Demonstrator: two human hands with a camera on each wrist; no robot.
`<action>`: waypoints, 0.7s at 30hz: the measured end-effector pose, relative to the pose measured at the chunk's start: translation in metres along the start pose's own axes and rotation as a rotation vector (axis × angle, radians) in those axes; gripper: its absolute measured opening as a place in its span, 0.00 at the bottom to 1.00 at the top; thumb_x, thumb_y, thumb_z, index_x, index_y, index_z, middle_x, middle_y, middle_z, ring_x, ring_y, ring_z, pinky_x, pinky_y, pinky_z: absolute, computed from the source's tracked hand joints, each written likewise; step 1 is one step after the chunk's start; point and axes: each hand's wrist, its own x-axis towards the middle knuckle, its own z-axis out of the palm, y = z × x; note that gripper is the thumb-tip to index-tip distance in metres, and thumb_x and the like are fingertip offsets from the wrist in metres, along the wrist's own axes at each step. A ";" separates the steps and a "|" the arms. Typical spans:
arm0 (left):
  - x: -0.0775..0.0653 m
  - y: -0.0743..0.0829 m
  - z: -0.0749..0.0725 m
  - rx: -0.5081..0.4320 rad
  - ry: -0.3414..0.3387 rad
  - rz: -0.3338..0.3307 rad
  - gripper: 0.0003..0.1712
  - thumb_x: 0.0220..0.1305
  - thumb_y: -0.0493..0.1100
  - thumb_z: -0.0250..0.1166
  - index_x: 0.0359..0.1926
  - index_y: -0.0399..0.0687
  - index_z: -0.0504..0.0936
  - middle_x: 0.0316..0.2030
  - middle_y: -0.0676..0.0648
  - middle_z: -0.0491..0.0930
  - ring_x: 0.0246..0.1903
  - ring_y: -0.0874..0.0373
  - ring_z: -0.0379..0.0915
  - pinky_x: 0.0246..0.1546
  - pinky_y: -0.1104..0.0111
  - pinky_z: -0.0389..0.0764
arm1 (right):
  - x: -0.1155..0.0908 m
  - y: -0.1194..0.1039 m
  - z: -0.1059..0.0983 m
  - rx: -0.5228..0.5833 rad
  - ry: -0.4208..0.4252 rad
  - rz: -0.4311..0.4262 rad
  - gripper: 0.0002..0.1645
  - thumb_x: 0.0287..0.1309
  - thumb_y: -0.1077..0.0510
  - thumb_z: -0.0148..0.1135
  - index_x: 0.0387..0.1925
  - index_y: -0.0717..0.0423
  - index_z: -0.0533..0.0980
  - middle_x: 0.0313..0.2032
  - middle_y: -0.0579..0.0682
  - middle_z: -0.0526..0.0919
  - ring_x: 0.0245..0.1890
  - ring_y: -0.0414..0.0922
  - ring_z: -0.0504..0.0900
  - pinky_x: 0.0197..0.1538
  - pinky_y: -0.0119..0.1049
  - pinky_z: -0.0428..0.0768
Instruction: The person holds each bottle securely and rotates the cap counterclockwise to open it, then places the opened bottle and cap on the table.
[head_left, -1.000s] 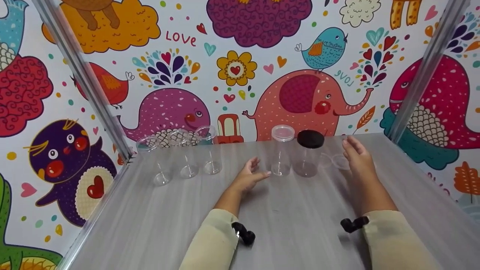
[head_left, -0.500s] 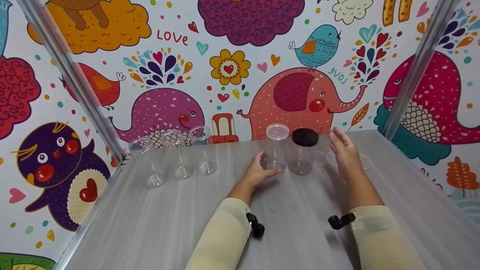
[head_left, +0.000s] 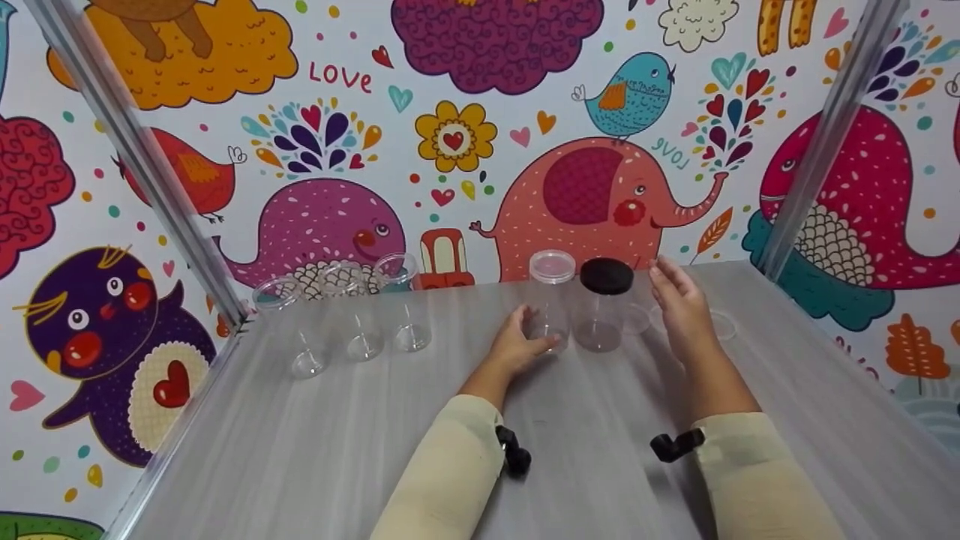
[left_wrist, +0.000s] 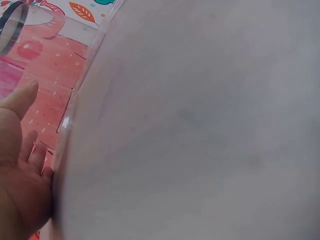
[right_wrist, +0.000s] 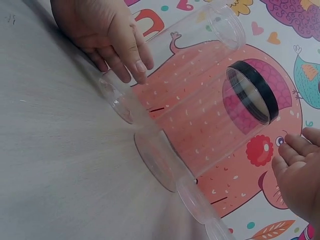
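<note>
The clear-lidded jar [head_left: 552,301] stood upright near the desk's [head_left: 585,435] back edge. The left hand [head_left: 515,347] was nearer, wide like the right hand [head_left: 682,313].

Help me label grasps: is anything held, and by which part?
Nothing appears held: left hand open beside a clear jar, touch unclear; right hand empty.

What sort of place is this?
Perhaps a small booth set up for table work, though its purpose isn't certain: cartoon-printed walls, metal-looking posts at the back corners, and a grey table with clear jars standing on it.
</note>
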 end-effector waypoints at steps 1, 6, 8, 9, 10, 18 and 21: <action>0.000 0.000 -0.001 -0.001 0.001 0.000 0.55 0.66 0.50 0.78 0.84 0.47 0.57 0.82 0.43 0.64 0.83 0.46 0.58 0.83 0.50 0.62 | 0.000 0.000 0.001 0.000 0.001 -0.002 0.47 0.78 0.31 0.51 0.87 0.40 0.49 0.87 0.43 0.53 0.87 0.46 0.52 0.87 0.47 0.56; -0.005 -0.001 -0.011 -0.017 0.006 0.019 0.50 0.63 0.50 0.79 0.80 0.46 0.65 0.78 0.42 0.69 0.80 0.46 0.64 0.81 0.51 0.67 | -0.004 -0.003 0.006 0.002 0.032 -0.051 0.44 0.79 0.34 0.53 0.86 0.40 0.54 0.85 0.45 0.58 0.86 0.47 0.57 0.85 0.45 0.60; -0.009 0.000 -0.018 -0.031 0.012 0.025 0.49 0.62 0.50 0.80 0.78 0.46 0.66 0.77 0.41 0.70 0.79 0.46 0.66 0.80 0.51 0.68 | -0.007 -0.006 0.011 0.015 0.043 -0.091 0.42 0.78 0.35 0.55 0.85 0.41 0.58 0.83 0.46 0.63 0.84 0.47 0.62 0.83 0.42 0.65; -0.012 0.000 -0.021 -0.043 0.013 0.029 0.49 0.62 0.50 0.81 0.77 0.45 0.67 0.77 0.41 0.71 0.78 0.46 0.66 0.80 0.51 0.69 | -0.008 -0.008 0.013 0.021 0.047 -0.112 0.42 0.78 0.35 0.56 0.84 0.42 0.60 0.82 0.47 0.66 0.83 0.46 0.65 0.81 0.40 0.68; -0.015 0.001 -0.025 -0.049 0.014 0.030 0.49 0.61 0.50 0.81 0.77 0.46 0.67 0.77 0.40 0.71 0.78 0.46 0.67 0.80 0.50 0.69 | -0.010 -0.010 0.015 0.025 0.048 -0.131 0.41 0.78 0.35 0.57 0.83 0.42 0.62 0.80 0.47 0.69 0.81 0.46 0.68 0.79 0.36 0.71; -0.048 0.017 -0.057 0.035 0.040 0.098 0.49 0.57 0.54 0.83 0.74 0.53 0.67 0.74 0.47 0.74 0.78 0.49 0.67 0.79 0.47 0.70 | -0.021 -0.022 0.037 -0.001 -0.045 -0.282 0.33 0.78 0.45 0.61 0.75 0.54 0.71 0.68 0.53 0.82 0.63 0.36 0.83 0.62 0.25 0.83; -0.062 0.023 -0.067 0.093 0.062 0.122 0.50 0.55 0.54 0.83 0.74 0.57 0.67 0.73 0.50 0.74 0.78 0.50 0.67 0.79 0.47 0.70 | -0.025 -0.027 0.046 0.005 -0.094 -0.313 0.31 0.78 0.50 0.60 0.75 0.56 0.71 0.69 0.57 0.80 0.63 0.35 0.84 0.63 0.25 0.83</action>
